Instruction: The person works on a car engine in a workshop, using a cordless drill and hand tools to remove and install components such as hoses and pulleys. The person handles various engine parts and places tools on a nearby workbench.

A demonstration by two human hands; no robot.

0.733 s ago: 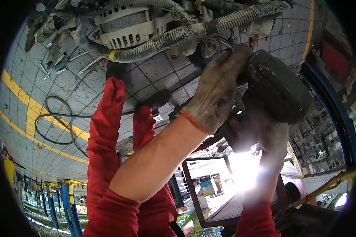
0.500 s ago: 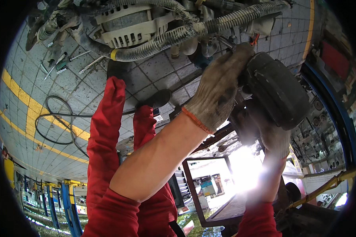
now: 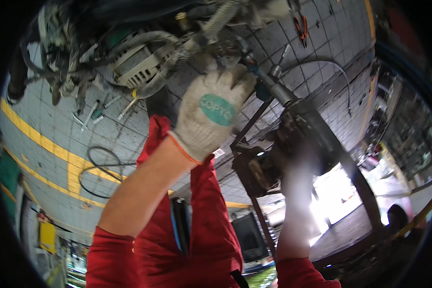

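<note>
My left hand (image 3: pixel 213 108), in a pale knitted glove with a green patch and an orange cuff, reaches to dirty metal fittings (image 3: pixel 225 53) on the underside of the engine. Its fingers curl, and whatever is at their tips is hidden. On the right, a bulky dark impact wrench (image 3: pixel 312 127) points up and left, with a silver shaft (image 3: pixel 282 92) running toward the fittings. My right hand (image 3: pixel 297 165) is round the wrench from below, blurred and washed out by glare. Left of the fittings is a grey finned alternator (image 3: pixel 141 65).
Orange-handled pliers (image 3: pixel 301 31) lie on the tiled floor beyond. Several hand tools (image 3: pixel 96 113) are scattered at the left, above a looped dark cable (image 3: pixel 84 175). A rusty metal frame (image 3: pixel 360 187) stands below the wrench, and a hose (image 3: pixel 338 67) curves at the upper right.
My left hand has come off the wrench and moved left to the fittings. The wrench has turned, so its silver shaft now shows. The view has shifted and tilted.
</note>
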